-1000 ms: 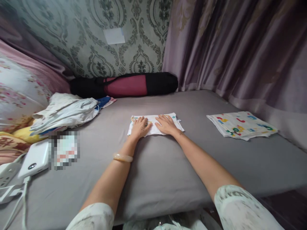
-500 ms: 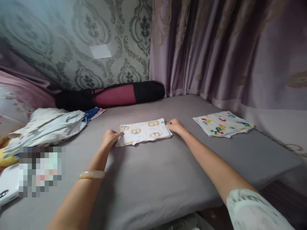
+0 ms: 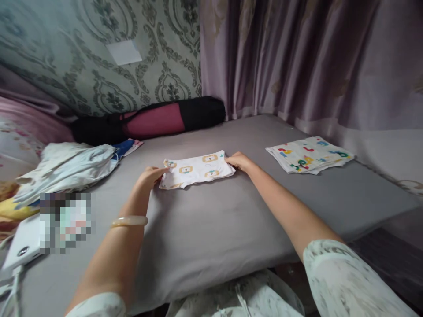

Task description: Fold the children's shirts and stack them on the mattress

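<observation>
A folded white cloth garment (image 3: 198, 171) with tan animal prints lies in front of me on the grey sheet. My left hand (image 3: 152, 175) pinches its left edge, thumb on top and fingers beneath. At the opposite edge, my right hand (image 3: 238, 162) grips the cloth near its upper right corner, its fingers partly under the fabric. Farther right rests a folded white garment (image 3: 309, 154) with colourful prints, touched by neither hand.
A black and dark pink long bag (image 3: 155, 121) lies along the wall. Crumpled light clothes (image 3: 69, 167) are heaped at the left. A white device (image 3: 28, 240) with cables sits at the lower left. Purple curtains (image 3: 280, 57) hang at the back right.
Both hands have slid their fingers further around and under the garment's side edges. The whole view has shifted, showing more of the near side of the bed.
</observation>
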`<action>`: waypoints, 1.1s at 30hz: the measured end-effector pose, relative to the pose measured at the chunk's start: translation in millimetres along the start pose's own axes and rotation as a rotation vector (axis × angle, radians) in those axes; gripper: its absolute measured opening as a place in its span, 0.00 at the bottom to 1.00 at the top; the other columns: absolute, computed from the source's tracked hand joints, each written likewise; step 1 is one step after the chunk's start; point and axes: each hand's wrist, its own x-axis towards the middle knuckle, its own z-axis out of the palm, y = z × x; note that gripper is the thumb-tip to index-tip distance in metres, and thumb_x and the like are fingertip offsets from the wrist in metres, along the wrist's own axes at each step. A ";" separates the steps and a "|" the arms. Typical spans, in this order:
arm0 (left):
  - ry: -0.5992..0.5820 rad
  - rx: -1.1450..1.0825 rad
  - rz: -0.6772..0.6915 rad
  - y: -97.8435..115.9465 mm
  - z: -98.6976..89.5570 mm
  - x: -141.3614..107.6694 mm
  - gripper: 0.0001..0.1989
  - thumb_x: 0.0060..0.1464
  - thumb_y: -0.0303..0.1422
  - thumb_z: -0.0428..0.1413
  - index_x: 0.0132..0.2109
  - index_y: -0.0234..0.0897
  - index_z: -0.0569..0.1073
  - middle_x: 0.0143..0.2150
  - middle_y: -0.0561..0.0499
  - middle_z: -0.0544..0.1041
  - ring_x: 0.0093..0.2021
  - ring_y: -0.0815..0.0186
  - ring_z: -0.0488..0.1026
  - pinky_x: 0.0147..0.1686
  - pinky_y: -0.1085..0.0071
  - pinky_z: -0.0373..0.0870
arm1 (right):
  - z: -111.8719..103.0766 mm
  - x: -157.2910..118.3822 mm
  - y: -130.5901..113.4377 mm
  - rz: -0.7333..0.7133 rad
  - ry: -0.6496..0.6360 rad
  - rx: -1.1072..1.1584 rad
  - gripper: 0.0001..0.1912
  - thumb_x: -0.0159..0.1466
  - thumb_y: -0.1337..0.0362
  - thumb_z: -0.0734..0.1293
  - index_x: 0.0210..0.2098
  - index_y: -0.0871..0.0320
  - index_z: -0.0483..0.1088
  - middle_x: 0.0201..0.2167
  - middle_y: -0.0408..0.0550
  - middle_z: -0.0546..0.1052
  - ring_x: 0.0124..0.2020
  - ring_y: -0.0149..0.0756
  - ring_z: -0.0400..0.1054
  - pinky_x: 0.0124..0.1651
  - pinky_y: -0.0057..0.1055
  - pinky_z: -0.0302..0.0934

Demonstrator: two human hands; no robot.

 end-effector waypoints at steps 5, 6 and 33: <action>0.006 -0.051 -0.028 6.2 -6.0 -2.6 0.19 0.34 0.40 0.68 0.20 0.36 0.66 0.15 0.54 0.66 0.18 0.71 0.61 0.19 0.74 0.53 | 0.0 -0.6 -7.9 -0.011 0.023 0.019 0.15 0.56 0.55 0.71 0.34 0.62 0.75 0.26 0.50 0.78 0.25 0.34 0.71 0.21 0.23 0.55; -0.006 -0.051 -0.035 5.5 -6.8 -1.1 0.19 0.33 0.40 0.69 0.20 0.36 0.66 0.15 0.54 0.66 0.18 0.71 0.61 0.19 0.74 0.53 | -0.9 -2.2 -9.7 -0.004 0.022 0.042 0.17 0.57 0.55 0.71 0.37 0.63 0.75 0.27 0.51 0.78 0.26 0.34 0.72 0.22 0.23 0.55; -0.204 -0.065 0.382 119.1 53.4 -74.7 0.11 0.40 0.39 0.63 0.23 0.35 0.73 0.17 0.56 0.63 0.21 0.72 0.56 0.23 0.73 0.51 | -137.0 -41.0 50.5 -0.052 0.222 0.045 0.05 0.53 0.66 0.72 0.24 0.62 0.75 0.20 0.40 0.71 0.24 0.27 0.64 0.27 0.22 0.55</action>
